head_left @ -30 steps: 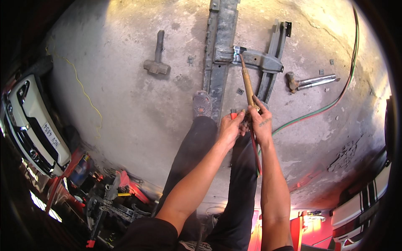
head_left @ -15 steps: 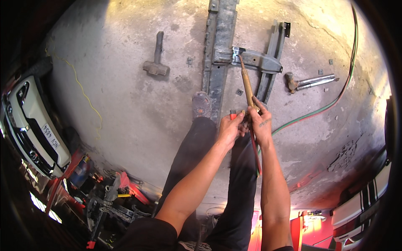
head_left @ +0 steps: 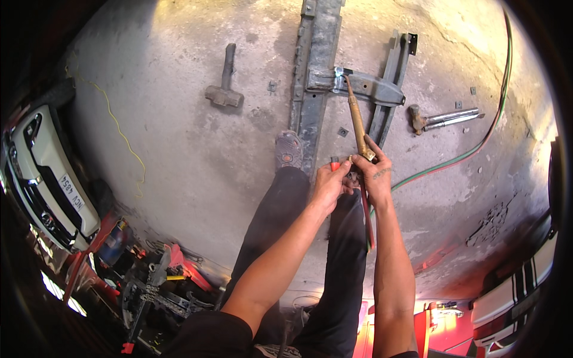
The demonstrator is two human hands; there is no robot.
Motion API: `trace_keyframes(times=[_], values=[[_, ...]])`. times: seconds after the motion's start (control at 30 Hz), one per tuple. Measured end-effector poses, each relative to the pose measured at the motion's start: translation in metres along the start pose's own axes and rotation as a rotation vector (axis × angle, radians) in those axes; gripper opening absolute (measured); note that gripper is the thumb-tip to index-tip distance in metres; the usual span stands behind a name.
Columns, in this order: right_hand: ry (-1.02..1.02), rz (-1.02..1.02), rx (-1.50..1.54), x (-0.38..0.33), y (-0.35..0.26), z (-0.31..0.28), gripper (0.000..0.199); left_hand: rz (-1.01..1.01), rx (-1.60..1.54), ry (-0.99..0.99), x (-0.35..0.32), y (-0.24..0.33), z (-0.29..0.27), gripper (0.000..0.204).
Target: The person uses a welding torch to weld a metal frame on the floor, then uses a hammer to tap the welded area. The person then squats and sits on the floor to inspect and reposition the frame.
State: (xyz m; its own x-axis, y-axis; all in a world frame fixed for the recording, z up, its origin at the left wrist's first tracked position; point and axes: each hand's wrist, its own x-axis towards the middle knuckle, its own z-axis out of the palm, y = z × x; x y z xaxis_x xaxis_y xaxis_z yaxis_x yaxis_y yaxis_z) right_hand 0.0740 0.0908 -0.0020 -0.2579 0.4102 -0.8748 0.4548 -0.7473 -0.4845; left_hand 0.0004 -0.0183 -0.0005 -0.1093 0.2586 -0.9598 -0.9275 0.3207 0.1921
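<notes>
My right hand [head_left: 377, 174] is closed around the rear of a brass gas torch [head_left: 357, 119]. The thin copper tip points away from me at a grey metal bracket [head_left: 376, 89], where a small blue-white glow shows beside the tip. My left hand [head_left: 329, 184] has a red lighter [head_left: 335, 165] in its grip, while its thumb and fingertips meet the torch's valve end by my right hand. Red and green hoses [head_left: 367, 221] hang down from the torch. The bracket joins a long grey steel beam [head_left: 310, 110], with my left shoe [head_left: 289, 150] beside it.
A sledgehammer [head_left: 224, 95] lies left of the beam. To the right are a smaller hammer [head_left: 417, 119], a shiny metal bar [head_left: 450, 119] and the hose run [head_left: 459, 159]. A car bumper [head_left: 54, 185] is at far left, with piled tools [head_left: 155, 286] at lower left.
The torch's rear end and my right hand have shifted slightly to the right. The tip stays by the bracket, and the left hand keeps the lighter. The whole view has shifted a little.
</notes>
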Motion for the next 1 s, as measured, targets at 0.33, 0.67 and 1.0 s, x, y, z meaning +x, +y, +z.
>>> trace_keyframes(times=[0.33, 0.67, 1.0], values=[[0.014, -0.002, -0.034, 0.0004, -0.0025, 0.0, 0.061, 0.025, 0.014, -0.034, 0.0024, -0.0029, -0.0027, 0.03], [0.029, 0.013, -0.03, 0.0002, -0.0044, 0.0019, 0.058, -0.003, -0.009, -0.014, 0.0045, -0.0036, -0.0034, 0.029], [0.044, -0.028, -0.004, 0.006, 0.0046, -0.0012, 0.059, 0.006, 0.025, 0.014, 0.003, 0.0007, 0.0027, 0.028]])
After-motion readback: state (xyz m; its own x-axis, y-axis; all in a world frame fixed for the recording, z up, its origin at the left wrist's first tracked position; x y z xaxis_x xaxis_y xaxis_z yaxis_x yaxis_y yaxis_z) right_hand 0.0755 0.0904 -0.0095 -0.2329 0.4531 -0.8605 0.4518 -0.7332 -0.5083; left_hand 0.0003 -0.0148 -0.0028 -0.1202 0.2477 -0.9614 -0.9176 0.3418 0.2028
